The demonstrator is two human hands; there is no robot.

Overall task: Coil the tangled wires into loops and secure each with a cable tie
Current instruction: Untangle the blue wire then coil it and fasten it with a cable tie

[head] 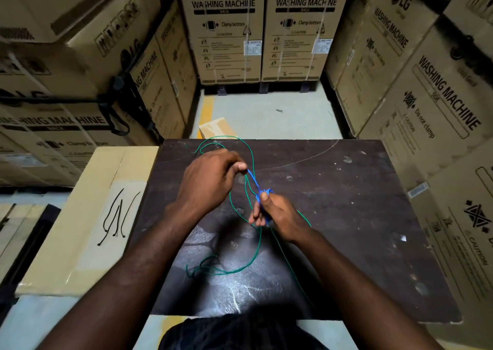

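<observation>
A thin green wire (232,205) lies in loose tangled loops across the dark table (346,216), from the far edge down to a loose end near me. A blue wire (253,180) runs taut between my hands. My left hand (210,179) pinches its upper end between thumb and fingers above the table. My right hand (272,212) grips a small bunched blue coil with the thumb pressed on top, and green strands pass through or beside that grip. Three black cable ties (117,217) lie on a flat cardboard box to the left.
The flat cardboard box (88,216) adjoins the table's left edge. Stacked washing machine cartons (226,29) wall in the space on the left, back and right. A small cardboard piece (216,128) lies on the floor beyond the table. A thin white line (306,160) crosses the tabletop.
</observation>
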